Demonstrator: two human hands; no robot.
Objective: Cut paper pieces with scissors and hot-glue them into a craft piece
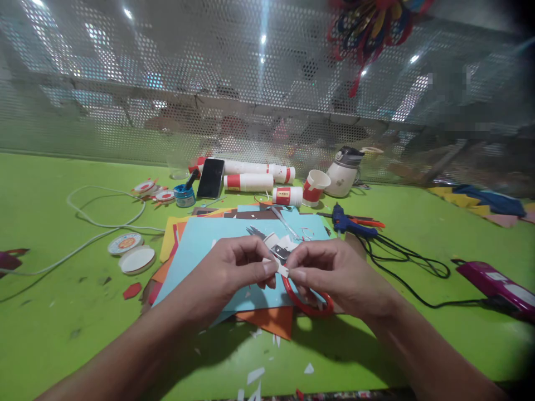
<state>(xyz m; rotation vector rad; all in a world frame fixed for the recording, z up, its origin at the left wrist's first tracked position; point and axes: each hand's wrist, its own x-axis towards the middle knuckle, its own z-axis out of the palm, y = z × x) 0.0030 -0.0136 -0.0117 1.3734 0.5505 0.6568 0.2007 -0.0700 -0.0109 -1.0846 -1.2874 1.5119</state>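
A small piece of white paper is pinched between my two hands. My left hand grips its left end with thumb and forefinger. On the other end, the fingertips of my right hand are closed. Just beneath are red-handled scissors, their blades pointing away to the left; whether they rest on the paper or hang from my right fingers I cannot tell. Light-blue paper sheets lie under both hands, with white scraps on top, partly hidden by my fingers.
Paper cups, stacked cups, a phone, a blue jar and a kettle-like bottle stand behind. A blue glue gun with its cable lies right, near a magenta power strip. Cup bottoms lie left.
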